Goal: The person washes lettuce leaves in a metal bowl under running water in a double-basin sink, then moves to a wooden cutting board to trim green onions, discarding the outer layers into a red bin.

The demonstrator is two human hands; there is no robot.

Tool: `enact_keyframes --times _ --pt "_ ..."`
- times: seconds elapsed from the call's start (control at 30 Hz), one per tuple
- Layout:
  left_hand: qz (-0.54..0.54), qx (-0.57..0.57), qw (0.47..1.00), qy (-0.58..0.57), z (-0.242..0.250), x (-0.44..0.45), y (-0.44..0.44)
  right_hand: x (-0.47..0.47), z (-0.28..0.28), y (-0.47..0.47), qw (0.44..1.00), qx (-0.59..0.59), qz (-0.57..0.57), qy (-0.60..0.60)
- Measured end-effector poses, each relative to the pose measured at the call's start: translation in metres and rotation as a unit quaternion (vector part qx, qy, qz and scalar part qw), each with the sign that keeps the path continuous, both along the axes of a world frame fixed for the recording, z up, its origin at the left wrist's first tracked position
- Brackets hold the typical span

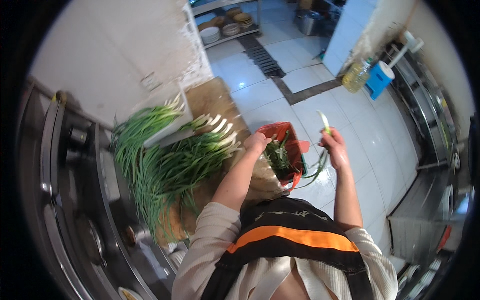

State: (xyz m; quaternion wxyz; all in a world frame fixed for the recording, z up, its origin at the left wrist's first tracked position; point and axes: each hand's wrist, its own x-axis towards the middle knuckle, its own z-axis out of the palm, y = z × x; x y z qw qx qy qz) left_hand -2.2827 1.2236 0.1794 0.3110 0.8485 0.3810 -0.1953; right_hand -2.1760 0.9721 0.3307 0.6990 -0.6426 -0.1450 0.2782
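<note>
In my right hand [334, 146] is a single green onion [323, 119], its white end pointing up and its green leaves hanging below my fist. My left hand [258, 143] is over the near-left rim of a bin lined with a red plastic bag [300, 159]. Its fingers are bent together; whether they pinch anything is too small to tell. Green and pale vegetable trimmings [278, 155] lie inside the bag. Left of my arm a large bunch of green onions [187, 153] is spread out, white ends toward the bin. More green onions [150, 116] rest across a white plastic container [185, 114].
The onions lie on a brown worktop [210, 95] beside the bin. Steel counters [108, 180] run along the left. Across the tiled floor [360, 150] stand a blue stool [379, 80] and a jug of yellow liquid [356, 77]. A floor drain grate [262, 56] lies ahead.
</note>
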Motion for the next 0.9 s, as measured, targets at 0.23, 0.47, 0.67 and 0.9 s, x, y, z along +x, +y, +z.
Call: enact_keyframes --times 0.23,0.47,0.67,0.9 --pt "0.100 0.234 0.964 0.081 -0.079 -0.157 0.048 0.002 -0.007 -0.012 0.998 -0.044 -0.033 0.027" --pt "0.017 0.183 0.982 0.049 -0.076 -0.173 0.065 -0.010 -0.018 0.007 0.997 -0.053 0.031 0.041" --pt "0.004 0.226 0.969 -0.102 0.022 -0.175 0.083 -0.018 -0.007 0.029 0.991 -0.065 0.107 0.051" --pt "0.130 -0.119 0.875 -0.450 0.179 -0.176 0.082 -0.058 0.022 0.085 0.980 -0.034 0.191 0.048"
